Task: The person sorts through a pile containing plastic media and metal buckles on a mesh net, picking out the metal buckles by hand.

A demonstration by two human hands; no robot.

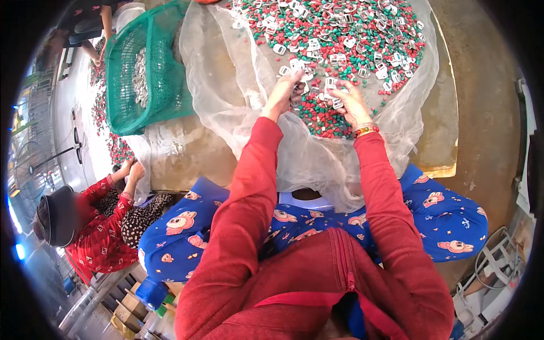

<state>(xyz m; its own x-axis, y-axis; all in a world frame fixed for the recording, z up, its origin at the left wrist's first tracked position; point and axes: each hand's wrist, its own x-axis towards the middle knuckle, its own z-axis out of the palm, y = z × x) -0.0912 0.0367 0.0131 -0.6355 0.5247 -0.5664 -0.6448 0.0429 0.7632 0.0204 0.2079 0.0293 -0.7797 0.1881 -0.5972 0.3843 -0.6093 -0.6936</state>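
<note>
Over one net — right fingers pinching at least one buckle, left fingers unclear.

Silvery slotted buckles lie scattered at varied angles, some overlapping, across a loose spread of small red and green chips on sheer white netting.

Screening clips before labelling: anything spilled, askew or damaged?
Nothing clearly spilled or damaged. Only the mesh looks askew: rumpled, its near side hanging over the table edge rather than lying flat.
</note>
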